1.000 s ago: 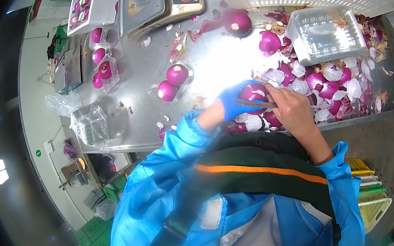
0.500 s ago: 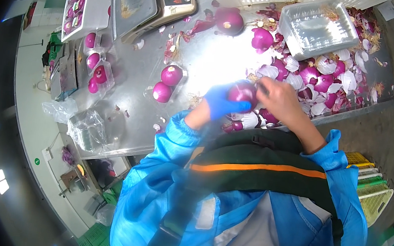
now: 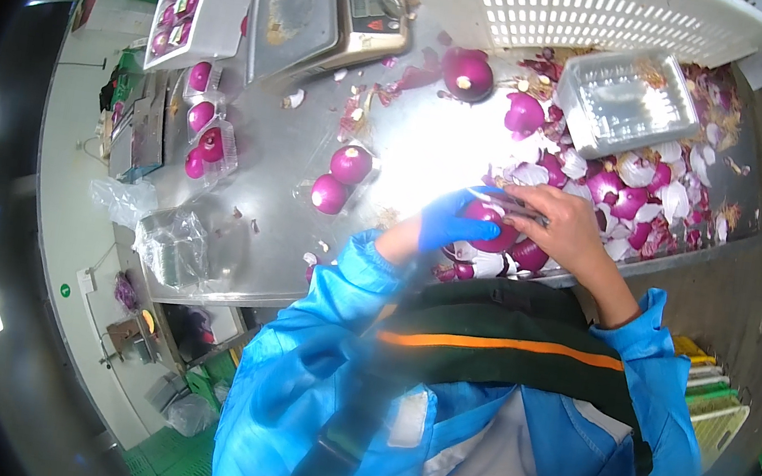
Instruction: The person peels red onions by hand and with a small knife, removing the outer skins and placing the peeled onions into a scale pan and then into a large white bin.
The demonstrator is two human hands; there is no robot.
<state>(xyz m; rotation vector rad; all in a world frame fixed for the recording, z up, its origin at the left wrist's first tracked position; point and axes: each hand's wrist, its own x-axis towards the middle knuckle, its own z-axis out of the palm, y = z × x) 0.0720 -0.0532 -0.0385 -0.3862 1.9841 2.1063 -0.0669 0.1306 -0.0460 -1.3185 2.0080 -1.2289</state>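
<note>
My left hand (image 3: 447, 224), in a blue glove, wraps round a large red onion (image 3: 496, 239) near the front edge of the metal table. Bare, my right hand (image 3: 566, 227) has its fingers bent over the onion's upper side. A thin greyish strip shows at those fingertips, too small to tell whether it is a blade or peel. Loose skins (image 3: 531, 174) and several red onions lie just beyond and beside the hands. Left of the glove, two peeled onions (image 3: 349, 164) sit together in a clear plastic tray.
A clear plastic box (image 3: 626, 102) stands on the peel heap, before a white slotted basket (image 3: 568, 16). One onion (image 3: 468, 75) lies mid-table. At the far left are a scale (image 3: 376, 28), a grey tray (image 3: 295, 7) and a white crate (image 3: 228, 12) of packed onions.
The right hand's fingers have moved from the onion's right side to over its top. Onion and both hands sit slightly lower and further right in view, which has also shifted.
</note>
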